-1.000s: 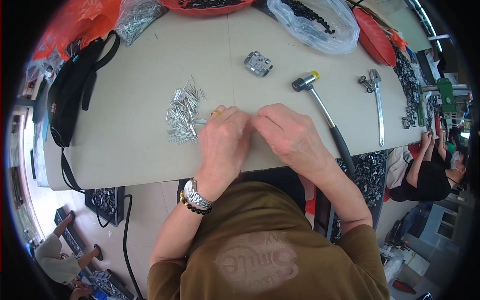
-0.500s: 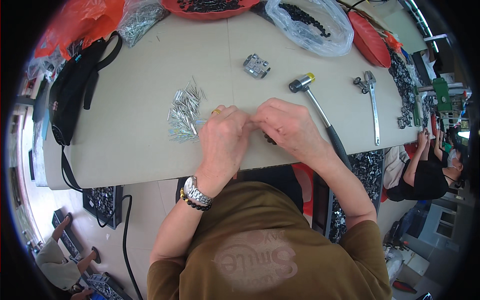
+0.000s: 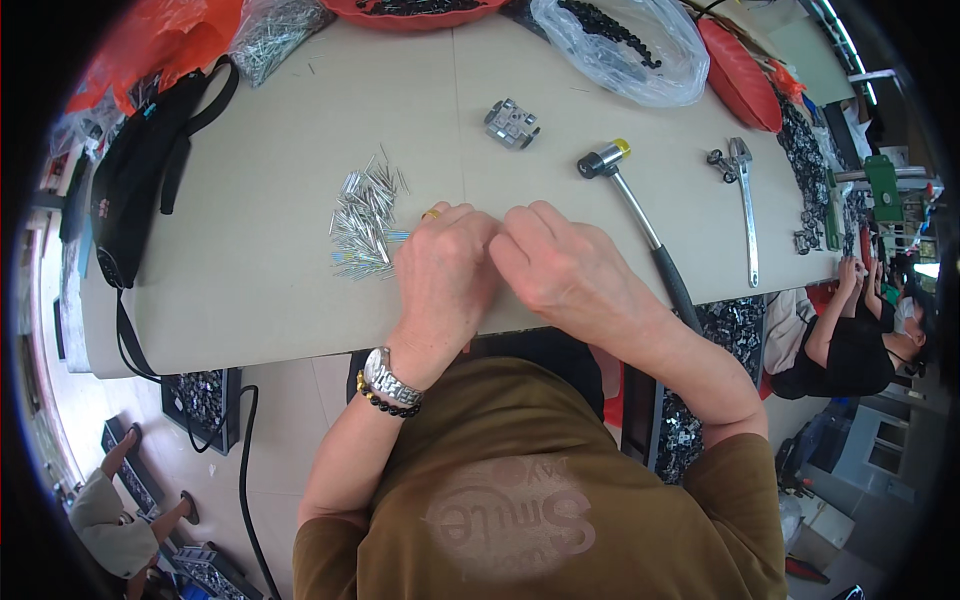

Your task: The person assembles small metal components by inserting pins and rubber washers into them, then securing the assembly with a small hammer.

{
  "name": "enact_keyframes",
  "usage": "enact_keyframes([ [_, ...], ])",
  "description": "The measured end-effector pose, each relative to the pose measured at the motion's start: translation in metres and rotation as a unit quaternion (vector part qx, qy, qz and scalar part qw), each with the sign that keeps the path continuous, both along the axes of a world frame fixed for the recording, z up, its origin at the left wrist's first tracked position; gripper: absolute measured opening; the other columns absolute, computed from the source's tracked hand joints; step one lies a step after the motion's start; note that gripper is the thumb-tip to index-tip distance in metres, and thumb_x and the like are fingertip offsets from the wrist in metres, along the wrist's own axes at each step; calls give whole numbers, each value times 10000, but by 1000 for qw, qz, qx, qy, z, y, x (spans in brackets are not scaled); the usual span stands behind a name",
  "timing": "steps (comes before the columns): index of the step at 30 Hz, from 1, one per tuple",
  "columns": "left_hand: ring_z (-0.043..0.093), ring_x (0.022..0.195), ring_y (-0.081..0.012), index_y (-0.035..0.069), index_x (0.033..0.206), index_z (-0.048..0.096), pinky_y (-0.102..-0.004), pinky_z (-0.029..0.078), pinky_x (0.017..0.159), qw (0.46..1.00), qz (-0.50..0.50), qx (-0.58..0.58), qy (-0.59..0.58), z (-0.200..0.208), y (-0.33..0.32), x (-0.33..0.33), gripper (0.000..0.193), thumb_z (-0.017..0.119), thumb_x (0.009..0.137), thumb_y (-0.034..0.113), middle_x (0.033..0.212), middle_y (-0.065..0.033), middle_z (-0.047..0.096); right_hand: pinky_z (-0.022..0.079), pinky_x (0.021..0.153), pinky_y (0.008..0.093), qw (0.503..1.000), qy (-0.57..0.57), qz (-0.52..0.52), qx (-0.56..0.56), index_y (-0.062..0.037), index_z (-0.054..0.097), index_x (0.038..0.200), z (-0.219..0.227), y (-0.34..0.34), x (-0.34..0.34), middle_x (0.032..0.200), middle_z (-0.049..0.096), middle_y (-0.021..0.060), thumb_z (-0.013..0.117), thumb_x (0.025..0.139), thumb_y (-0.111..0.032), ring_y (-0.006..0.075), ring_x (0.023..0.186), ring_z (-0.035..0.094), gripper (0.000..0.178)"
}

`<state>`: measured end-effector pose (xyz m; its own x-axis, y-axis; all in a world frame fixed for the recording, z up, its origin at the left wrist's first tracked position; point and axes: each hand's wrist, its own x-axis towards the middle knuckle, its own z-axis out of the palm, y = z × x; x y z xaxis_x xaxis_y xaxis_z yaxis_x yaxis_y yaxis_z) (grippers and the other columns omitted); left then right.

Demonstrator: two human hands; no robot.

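My left hand (image 3: 448,262) and my right hand (image 3: 562,262) meet over the near part of the table, with fingers curled and pressed together. Whatever sits between the fingertips is hidden by the hands. Just left of my left hand lies a loose pile of thin silver metal pins (image 3: 364,222). Beyond the hands stands a small silver metal piece with dark round parts (image 3: 512,124). A mallet (image 3: 634,208) with a black and yellow head and a dark grip rests to the right of my right hand.
An adjustable wrench (image 3: 747,215) lies farther right, beside small metal parts (image 3: 720,166). At the back are a red tray (image 3: 415,18) and a clear bag (image 3: 620,75) of black pieces. A black bag (image 3: 135,190) lies at left. People (image 3: 850,330) sit at the right.
My right hand has shifted slightly left and its knuckles have turned, covering the dark small pieces that showed beneath it. The left hand stays almost where it was.
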<state>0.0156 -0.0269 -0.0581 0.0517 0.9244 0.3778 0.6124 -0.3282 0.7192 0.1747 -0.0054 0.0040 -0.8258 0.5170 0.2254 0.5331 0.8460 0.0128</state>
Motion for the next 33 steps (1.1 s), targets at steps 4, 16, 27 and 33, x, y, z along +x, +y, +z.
enact_keyframes([
  [4, 629, 748, -352, 27, 759, 668, -426, 502, 626, 1000, 10, 13, 11, -4, 1, 0, 129, 692, 682, -74, 757, -118, 649, 538, 580, 328, 1000, -4, 5, 13, -43, 615, 858, -5, 2, 2, 838, 549, 72, 665, 759, -81, 238, 804, 616, 117],
  [16, 633, 739, -312, 38, 765, 692, -410, 498, 616, 1000, 22, 6, -5, -2, -1, 2, 106, 794, 737, 22, 753, -94, 664, 536, 642, 380, 921, 252, -118, -273, -37, 722, 930, -17, 12, 11, 897, 668, 118, 721, 837, -43, 298, 745, 667, 93],
  [27, 627, 722, -322, 35, 751, 658, -418, 479, 594, 1000, 12, 4, 15, -8, 0, 0, 116, 737, 716, -42, 737, -104, 632, 522, 612, 388, 982, 168, -43, -73, -19, 599, 872, -17, 2, 4, 874, 542, 100, 659, 792, -36, 282, 794, 605, 101],
  [33, 641, 728, -320, 48, 779, 703, -412, 504, 618, 1000, 14, 8, -15, -5, 1, 1, 96, 748, 730, -21, 756, -97, 668, 521, 613, 395, 985, 158, -16, -65, -27, 598, 878, -22, 7, 10, 877, 533, 97, 660, 791, -59, 273, 812, 596, 112],
])
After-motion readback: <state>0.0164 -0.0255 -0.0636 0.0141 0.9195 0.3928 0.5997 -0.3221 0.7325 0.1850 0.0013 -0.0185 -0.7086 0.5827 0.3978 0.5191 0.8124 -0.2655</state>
